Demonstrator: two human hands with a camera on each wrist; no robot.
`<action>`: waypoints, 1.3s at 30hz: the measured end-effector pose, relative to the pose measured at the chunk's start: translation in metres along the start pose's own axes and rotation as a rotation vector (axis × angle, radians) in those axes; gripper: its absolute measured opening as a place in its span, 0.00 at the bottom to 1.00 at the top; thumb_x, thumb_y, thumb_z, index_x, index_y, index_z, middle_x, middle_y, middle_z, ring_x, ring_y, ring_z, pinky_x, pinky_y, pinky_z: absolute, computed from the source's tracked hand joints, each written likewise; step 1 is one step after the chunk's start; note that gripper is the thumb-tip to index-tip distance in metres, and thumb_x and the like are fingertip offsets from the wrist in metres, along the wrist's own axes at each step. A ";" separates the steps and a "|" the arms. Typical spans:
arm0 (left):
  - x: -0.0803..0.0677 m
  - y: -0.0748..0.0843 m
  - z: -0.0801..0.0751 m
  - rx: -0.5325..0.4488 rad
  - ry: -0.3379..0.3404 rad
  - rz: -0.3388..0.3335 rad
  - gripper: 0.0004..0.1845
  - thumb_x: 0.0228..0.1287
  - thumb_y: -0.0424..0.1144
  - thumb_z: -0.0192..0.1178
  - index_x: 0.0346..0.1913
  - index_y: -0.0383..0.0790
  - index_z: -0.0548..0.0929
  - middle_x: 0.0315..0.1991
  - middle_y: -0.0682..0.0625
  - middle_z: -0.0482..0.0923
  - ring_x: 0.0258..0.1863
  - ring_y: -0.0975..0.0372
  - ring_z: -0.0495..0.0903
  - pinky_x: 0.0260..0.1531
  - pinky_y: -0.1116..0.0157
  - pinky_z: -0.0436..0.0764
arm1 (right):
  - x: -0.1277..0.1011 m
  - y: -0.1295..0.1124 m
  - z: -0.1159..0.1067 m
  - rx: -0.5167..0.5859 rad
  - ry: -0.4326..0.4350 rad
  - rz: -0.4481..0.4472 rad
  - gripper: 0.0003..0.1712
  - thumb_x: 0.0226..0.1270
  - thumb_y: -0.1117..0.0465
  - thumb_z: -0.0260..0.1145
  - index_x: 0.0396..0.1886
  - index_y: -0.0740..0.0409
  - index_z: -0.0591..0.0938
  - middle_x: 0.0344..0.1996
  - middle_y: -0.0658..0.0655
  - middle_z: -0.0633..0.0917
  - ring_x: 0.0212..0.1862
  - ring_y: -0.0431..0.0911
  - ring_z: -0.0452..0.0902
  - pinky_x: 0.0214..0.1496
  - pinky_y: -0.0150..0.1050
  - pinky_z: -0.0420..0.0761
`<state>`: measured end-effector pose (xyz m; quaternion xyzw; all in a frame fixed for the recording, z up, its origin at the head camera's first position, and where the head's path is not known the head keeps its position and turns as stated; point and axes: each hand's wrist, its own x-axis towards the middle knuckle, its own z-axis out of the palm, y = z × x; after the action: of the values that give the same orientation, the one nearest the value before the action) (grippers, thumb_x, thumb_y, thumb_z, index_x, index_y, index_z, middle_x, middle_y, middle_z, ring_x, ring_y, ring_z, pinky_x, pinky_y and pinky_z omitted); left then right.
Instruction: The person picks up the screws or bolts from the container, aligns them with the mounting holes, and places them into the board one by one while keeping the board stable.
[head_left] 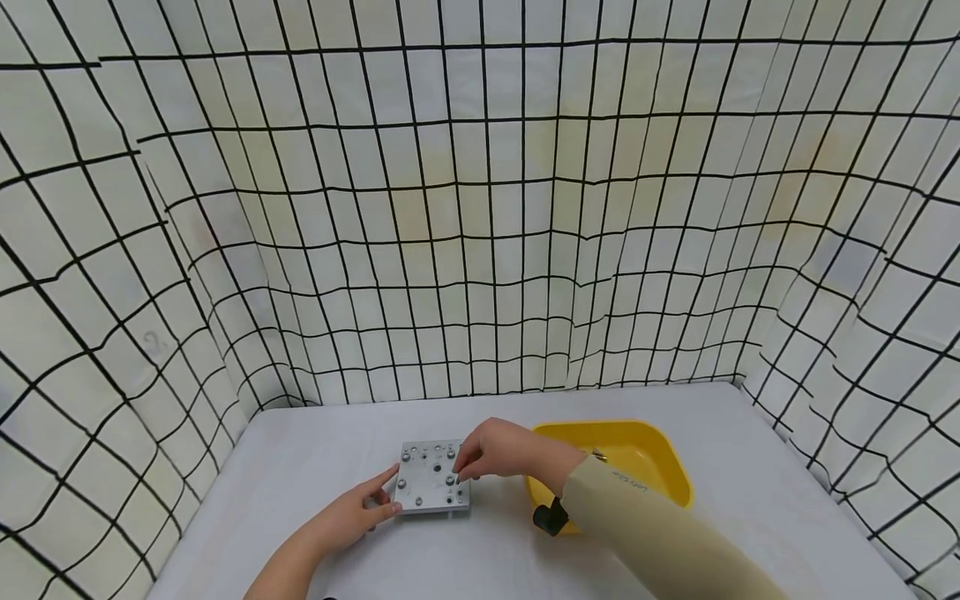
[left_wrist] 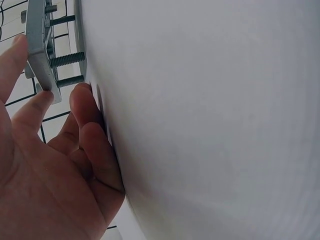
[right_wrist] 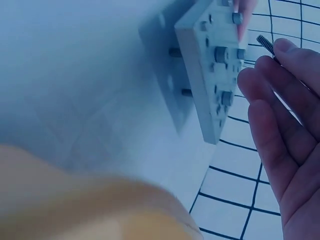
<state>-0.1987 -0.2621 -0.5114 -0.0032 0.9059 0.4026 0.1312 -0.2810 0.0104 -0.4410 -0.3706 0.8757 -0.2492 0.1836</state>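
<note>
Plate (head_left: 432,486) of grey metal stands on its screws on the tabletop (head_left: 300,467), left of a yellow tray (head_left: 660,454). Left hand (head_left: 352,515) should steady its near-left edge with straight fingers while right hand (head_left: 491,450), pinching a screw (right_wrist: 265,44), lowers it straight into a hole.

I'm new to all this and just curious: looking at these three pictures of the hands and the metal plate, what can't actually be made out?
- Head view: the right hand covers the far right part of the metal plate, so its fingertips' work is hidden.
- Head view: the yellow tray is partly behind the sleeve; its contents are too small to name.
- Left wrist view: the plate is cut off by the top edge.
- Right wrist view: the screw is half hidden behind fingers; the sleeve is blurred.
</note>
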 end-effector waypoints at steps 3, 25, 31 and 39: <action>0.000 0.000 -0.001 -0.005 -0.003 0.009 0.42 0.61 0.55 0.67 0.75 0.44 0.65 0.42 0.51 0.72 0.31 0.59 0.72 0.30 0.63 0.72 | 0.006 -0.002 0.007 -0.039 -0.016 0.007 0.02 0.64 0.55 0.73 0.35 0.43 0.91 0.28 0.37 0.83 0.31 0.34 0.77 0.38 0.29 0.77; 0.002 -0.002 -0.001 -0.015 0.006 -0.011 0.42 0.60 0.55 0.68 0.74 0.47 0.66 0.41 0.52 0.74 0.30 0.59 0.73 0.31 0.61 0.71 | 0.018 -0.016 0.027 -0.252 -0.088 -0.008 0.03 0.65 0.54 0.72 0.32 0.39 0.89 0.26 0.35 0.80 0.35 0.34 0.72 0.45 0.28 0.74; 0.003 -0.002 0.000 -0.018 -0.001 -0.016 0.42 0.59 0.55 0.69 0.74 0.47 0.67 0.41 0.51 0.74 0.31 0.59 0.73 0.31 0.61 0.72 | 0.019 -0.014 0.031 -0.267 -0.100 -0.033 0.02 0.64 0.54 0.73 0.34 0.39 0.90 0.27 0.35 0.80 0.34 0.33 0.72 0.44 0.27 0.74; 0.002 -0.001 -0.001 -0.022 -0.001 -0.029 0.42 0.59 0.56 0.69 0.74 0.47 0.67 0.41 0.51 0.74 0.30 0.58 0.73 0.31 0.61 0.72 | 0.018 -0.010 0.029 -0.217 -0.085 -0.055 0.04 0.63 0.54 0.74 0.37 0.38 0.91 0.29 0.34 0.81 0.34 0.32 0.73 0.41 0.27 0.74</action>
<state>-0.2011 -0.2634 -0.5123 -0.0176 0.9012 0.4106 0.1376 -0.2722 -0.0179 -0.4612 -0.4223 0.8785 -0.1418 0.1723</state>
